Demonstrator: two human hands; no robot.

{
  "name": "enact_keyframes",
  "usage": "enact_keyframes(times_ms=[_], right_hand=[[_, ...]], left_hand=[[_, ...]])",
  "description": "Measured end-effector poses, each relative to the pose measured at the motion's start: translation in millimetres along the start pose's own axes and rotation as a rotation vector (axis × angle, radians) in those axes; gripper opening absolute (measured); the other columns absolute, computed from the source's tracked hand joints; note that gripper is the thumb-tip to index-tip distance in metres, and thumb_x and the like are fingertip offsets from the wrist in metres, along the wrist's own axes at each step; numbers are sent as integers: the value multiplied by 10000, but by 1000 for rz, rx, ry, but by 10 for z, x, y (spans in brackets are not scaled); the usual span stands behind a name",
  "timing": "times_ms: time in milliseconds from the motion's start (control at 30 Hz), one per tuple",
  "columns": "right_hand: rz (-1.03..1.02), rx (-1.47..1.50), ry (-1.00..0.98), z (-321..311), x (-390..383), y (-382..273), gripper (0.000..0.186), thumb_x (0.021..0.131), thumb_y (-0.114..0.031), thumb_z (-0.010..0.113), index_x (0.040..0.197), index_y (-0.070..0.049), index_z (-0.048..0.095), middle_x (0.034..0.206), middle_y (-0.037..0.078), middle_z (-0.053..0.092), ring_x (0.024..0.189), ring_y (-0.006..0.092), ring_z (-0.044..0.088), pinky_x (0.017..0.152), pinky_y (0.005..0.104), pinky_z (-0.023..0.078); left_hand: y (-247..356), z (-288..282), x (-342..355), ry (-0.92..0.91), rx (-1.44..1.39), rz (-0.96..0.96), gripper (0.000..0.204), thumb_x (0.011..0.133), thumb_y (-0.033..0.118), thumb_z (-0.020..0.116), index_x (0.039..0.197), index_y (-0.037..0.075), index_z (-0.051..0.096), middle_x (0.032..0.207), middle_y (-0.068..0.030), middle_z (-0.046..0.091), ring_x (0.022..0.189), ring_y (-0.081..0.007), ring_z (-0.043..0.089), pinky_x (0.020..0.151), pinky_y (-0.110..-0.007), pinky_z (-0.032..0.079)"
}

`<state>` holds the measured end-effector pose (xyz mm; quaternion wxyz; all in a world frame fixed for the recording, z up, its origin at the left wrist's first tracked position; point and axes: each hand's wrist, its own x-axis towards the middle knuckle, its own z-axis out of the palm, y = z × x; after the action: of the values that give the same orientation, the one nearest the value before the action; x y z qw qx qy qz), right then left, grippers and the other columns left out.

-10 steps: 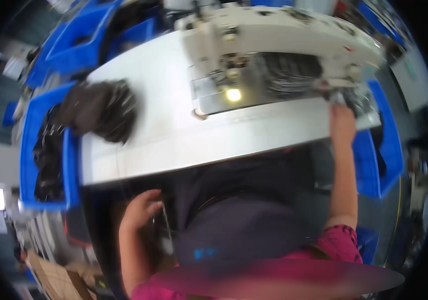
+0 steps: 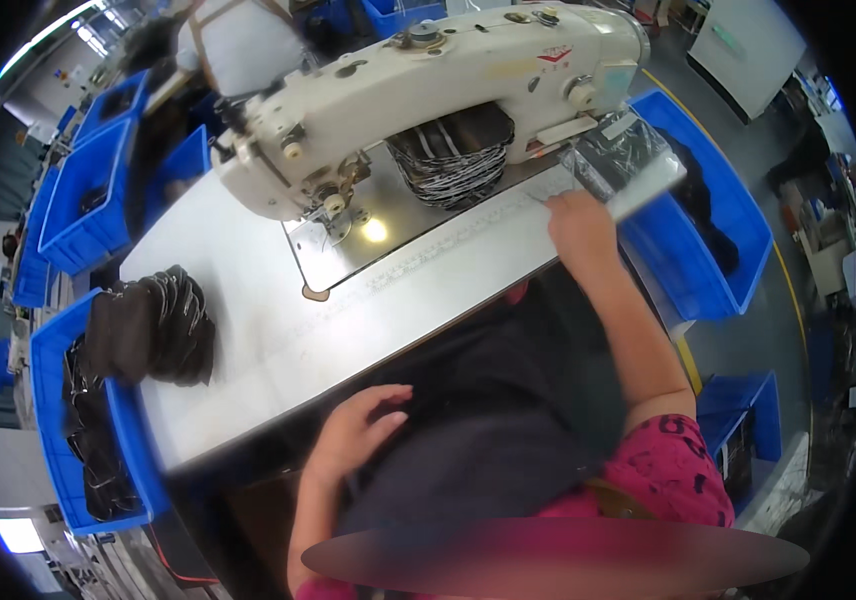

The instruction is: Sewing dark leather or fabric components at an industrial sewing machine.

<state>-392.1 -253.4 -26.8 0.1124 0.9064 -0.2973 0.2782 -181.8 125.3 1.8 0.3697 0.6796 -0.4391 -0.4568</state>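
A white sewing machine stands on a white table, its lamp lit beside the needle. My right hand is at the table's front right, fingers curled round something small and thin that I cannot make out, just below a clear plastic packet. A stack of dark, pale-edged fabric pieces lies under the machine's arm; another dark bundle rests at the table's left. My left hand hovers over the dark cloth on my lap, fingers slightly bent and apart, holding nothing.
Blue bins with dark material flank the table at left and right; another bin sits low at the right. More bins and a pale padded object are behind. A white board stands beyond a yellow floor line.
My view has turned, so the table now slants up to the right and more of the machine shows. My right hand remains near the plastic packet; my left hand is still open over my lap.
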Motion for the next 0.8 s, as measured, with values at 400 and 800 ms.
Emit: enact_keyframes(times_ms=[400, 800], right_hand=[[-156, 1163, 35, -569, -421, -1642, 255, 834, -101, 805, 1066, -29, 729, 986, 123, 726, 867, 311, 704, 751, 400, 575], [-219, 1106, 55, -618, -341, -1217, 186, 801, -72, 844, 952, -32, 743, 850, 103, 713, 703, 275, 660, 612, 377, 525]], left_hand=[[422, 519, 700, 274, -278, 387, 490, 1131, 244, 411, 1562, 13, 438, 1578, -175, 486, 1415, -272, 489, 1177, -416, 377], [454, 459, 267, 331, -128, 261, 323, 1111, 287, 490, 1257, 2, 526, 933, -62, 589, 802, -146, 536, 793, -291, 470]])
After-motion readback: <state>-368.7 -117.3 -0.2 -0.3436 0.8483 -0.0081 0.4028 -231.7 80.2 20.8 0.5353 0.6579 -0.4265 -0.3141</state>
